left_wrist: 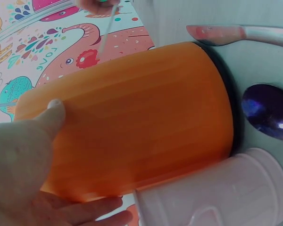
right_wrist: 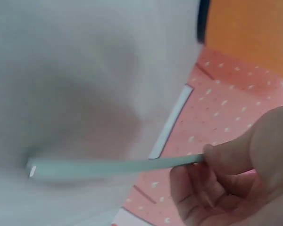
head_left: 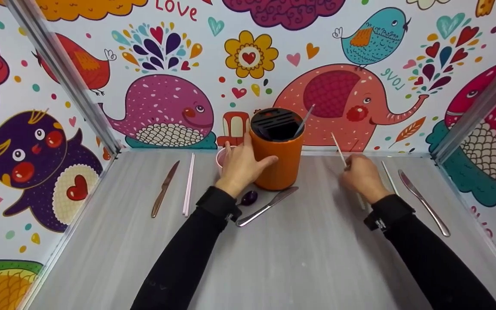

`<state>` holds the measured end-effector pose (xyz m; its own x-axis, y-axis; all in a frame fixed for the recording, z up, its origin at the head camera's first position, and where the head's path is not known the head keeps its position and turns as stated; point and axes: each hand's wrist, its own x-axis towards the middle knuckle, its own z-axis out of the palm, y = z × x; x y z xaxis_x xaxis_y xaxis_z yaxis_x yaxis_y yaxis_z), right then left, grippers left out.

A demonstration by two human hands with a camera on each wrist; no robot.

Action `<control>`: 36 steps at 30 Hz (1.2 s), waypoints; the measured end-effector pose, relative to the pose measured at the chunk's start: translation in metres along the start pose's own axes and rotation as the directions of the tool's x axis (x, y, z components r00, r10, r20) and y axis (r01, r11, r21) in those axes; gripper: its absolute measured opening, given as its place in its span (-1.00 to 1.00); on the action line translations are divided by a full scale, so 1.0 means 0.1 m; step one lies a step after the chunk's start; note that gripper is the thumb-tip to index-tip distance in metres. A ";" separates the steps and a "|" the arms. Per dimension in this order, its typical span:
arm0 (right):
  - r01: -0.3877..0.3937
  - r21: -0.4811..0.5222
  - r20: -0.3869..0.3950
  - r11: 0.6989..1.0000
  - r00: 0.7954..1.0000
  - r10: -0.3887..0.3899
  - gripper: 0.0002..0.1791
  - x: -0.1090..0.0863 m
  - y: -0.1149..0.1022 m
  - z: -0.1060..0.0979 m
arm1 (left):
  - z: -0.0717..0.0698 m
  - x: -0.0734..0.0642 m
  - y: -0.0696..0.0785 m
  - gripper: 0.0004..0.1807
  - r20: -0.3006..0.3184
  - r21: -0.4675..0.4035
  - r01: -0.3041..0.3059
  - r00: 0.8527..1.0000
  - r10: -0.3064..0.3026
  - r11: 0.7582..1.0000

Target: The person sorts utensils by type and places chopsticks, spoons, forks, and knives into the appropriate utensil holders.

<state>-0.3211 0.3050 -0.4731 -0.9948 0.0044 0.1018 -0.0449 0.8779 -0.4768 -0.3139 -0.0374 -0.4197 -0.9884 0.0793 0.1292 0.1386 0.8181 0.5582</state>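
Note:
My left hand (head_left: 240,168) grips the side of an orange cylindrical utensil holder (head_left: 279,163), its thumb laid on the front. The holder stands upright, with a dark slotted top and a thin pale stick (head_left: 306,117) rising from its right side. To the right, my right hand (head_left: 362,177) pinches a pale green chopstick (right_wrist: 108,166) between thumb and fingers. That chopstick is tilted, its thicker end low over the table. Beside the holder is a pink cup (left_wrist: 217,193), partly hidden behind my left hand in the head view. A dark purple spoon (head_left: 249,197) lies at the holder's base.
A table knife (head_left: 268,207) lies in front of the holder. Farther left are a copper-toned knife (head_left: 165,189) and pink chopsticks (head_left: 189,185). Another pale chopstick (head_left: 389,176) and a silver knife (head_left: 424,202) lie right of my right hand. Patterned walls (head_left: 248,90) enclose the grey table (head_left: 291,267).

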 end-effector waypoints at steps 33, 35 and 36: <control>0.610 0.710 -0.652 0.351 0.759 -0.002 -0.84 -0.18 -1.16 -0.52 | -0.01 0.00 0.00 0.29 0.002 -0.008 -0.002 1.000 0.002 1.000; 0.609 0.700 -0.649 0.373 0.760 -0.025 -0.85 -0.16 -1.17 -0.51 | -0.01 0.00 0.00 0.29 0.005 -0.009 0.002 1.000 -0.002 1.000; 0.606 0.688 -0.647 0.398 0.761 -0.040 -0.85 -0.14 -1.18 -0.50 | -0.01 0.00 0.00 0.29 0.006 -0.007 0.004 1.000 -0.004 1.000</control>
<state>-0.2970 0.2253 -0.3742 -0.6961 0.2780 0.6620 -0.6841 0.0229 -0.7290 -0.3144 -0.0381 -0.4192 -0.9894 0.0790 0.1219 0.1346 0.8145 0.5643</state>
